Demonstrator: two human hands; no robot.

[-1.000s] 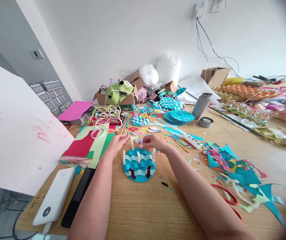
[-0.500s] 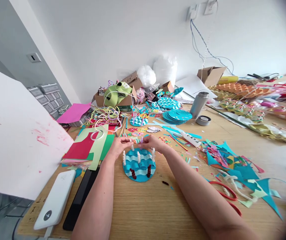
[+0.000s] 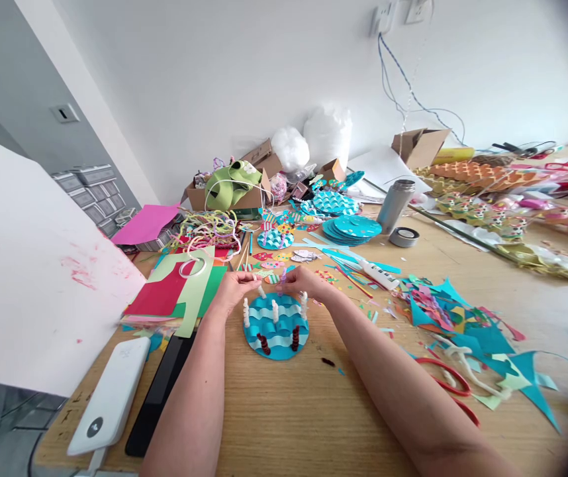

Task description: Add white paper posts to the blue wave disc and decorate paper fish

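Observation:
A round blue paper disc [image 3: 277, 352] with wavy light and dark blue strips lies on the table in front of me. Several coiled pipe cleaners stand on it, among them a white coil [image 3: 275, 311] in the middle and a dark red coil [image 3: 296, 338] near the front. At the disc's far edge, my left hand [image 3: 237, 291] pinches a white pipe cleaner [image 3: 261, 290], which tilts. Beside it, my right hand [image 3: 305, 283] has its fingertips closed on a purple pipe cleaner [image 3: 283, 277], partly hidden by the fingers.
Behind the disc lie paper fish [image 3: 306, 255], a smaller decorated disc [image 3: 275, 239] and stacked blue discs [image 3: 351, 230]. A glue bottle [image 3: 379, 275], paper scraps [image 3: 487, 341] and red-handled scissors [image 3: 447, 374] lie right. A white power bank [image 3: 110, 397] and coloured paper [image 3: 155, 291] are left.
My left hand has shifted slightly left, and the white pipe cleaner in it leans more. The right hand stays almost in place with the purple one.

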